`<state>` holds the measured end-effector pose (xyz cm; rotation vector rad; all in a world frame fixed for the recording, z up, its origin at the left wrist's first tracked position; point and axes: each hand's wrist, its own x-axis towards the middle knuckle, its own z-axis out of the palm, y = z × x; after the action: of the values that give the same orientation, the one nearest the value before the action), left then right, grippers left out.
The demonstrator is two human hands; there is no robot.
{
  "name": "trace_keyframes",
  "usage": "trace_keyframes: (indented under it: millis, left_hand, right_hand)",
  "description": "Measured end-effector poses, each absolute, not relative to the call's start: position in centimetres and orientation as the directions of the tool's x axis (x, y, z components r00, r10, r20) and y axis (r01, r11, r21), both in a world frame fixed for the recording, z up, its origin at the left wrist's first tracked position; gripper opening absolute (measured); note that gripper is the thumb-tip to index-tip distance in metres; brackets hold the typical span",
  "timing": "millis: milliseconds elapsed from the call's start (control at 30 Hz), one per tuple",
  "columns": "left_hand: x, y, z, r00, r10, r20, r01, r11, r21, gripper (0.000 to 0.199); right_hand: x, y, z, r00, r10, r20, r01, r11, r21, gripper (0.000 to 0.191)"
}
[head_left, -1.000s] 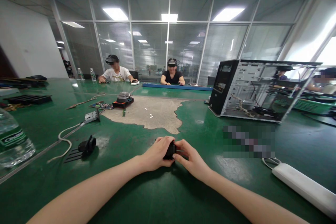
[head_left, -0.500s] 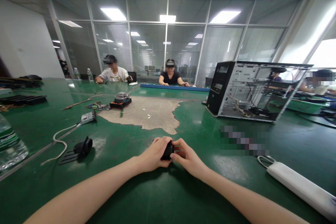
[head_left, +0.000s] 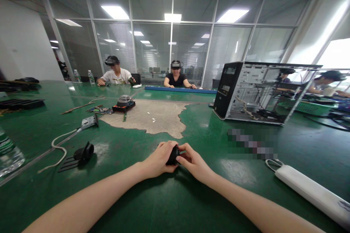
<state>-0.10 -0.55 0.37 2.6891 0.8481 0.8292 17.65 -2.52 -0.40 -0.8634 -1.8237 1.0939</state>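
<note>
Bright ceiling panels and pale daylight, with wide-angle bending
Glare whitens the window (head_left: pixel 335 56) at right; soft reflections streak the green tabletop (head_left: pixel 131 196), shadow pools beneath the hands, the frame's edges stretch, and pixelated blocks hide some patches.

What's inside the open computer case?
A pale cable and some black cables show low inside the computer case; whatever its black front panel covers cannot be seen.

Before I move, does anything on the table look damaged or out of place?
Yes: beyond the black part, the green table has a ragged-edged bare patch, as if its covering had torn away. The case to the right stands open-sided, its insides exposed.
</note>
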Motion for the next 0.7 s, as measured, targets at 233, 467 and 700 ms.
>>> trace_keyframes:
  millis: [233, 467, 700]
  left_hand:
    - [-0.13, -0.44, 0.13, 0.68, 0.583, 0.445, 0.476, -0.812, 0.337, 0.062]
    - [-0.03, -0.43, 0.03, 0.676, 0.582, 0.452, 0.478, -0.813, 0.332, 0.06]
    - [-0.12, -0.45, 0.1, 0.677, 0.589, 0.442, 0.476, -0.808, 0.348, 0.061]
  right_hand:
    - [17.68, -2.75, -0.46, -0.452, 0.835, 0.314, 0.108, 0.401, -0.91, 0.017]
    - [17.34, -2.32, -0.68, -0.389, 0.873, 0.293, 0.104, 0.358, -0.928, 0.025]
    - [17.39, -2.93, -0.41, -0.433, 0.839, 0.331, 0.141, 0.425, -0.894, 0.021]
